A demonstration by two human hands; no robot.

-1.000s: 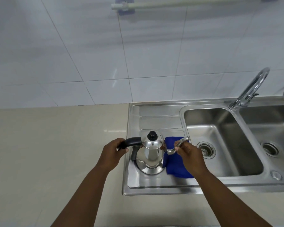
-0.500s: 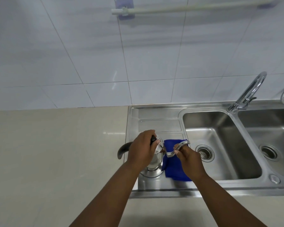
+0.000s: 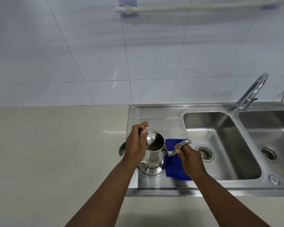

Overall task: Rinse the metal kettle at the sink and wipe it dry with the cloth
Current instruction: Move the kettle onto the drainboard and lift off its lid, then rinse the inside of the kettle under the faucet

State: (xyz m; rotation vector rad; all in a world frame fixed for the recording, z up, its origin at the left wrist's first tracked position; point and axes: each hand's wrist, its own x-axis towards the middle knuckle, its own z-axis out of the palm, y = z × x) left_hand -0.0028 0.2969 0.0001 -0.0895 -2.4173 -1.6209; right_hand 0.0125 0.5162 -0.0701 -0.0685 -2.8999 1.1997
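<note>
Beige tabletop [image 3: 56,153] lies bare and wide left of the metal kettle [image 3: 154,158], which stands upright on the steel drainboard [image 3: 161,125] near that board's left edge. Left hand [image 3: 136,145] is closed on the lid [image 3: 150,138], tilted up off the kettle's open mouth. Right of the kettle, touching its base, a blue cloth [image 3: 174,167] lies flat. Right hand [image 3: 189,157] pinches the curved spout [image 3: 179,145] above the cloth. Farther right, the sink basin [image 3: 228,145] stands open beneath the tap [image 3: 251,92].
</note>
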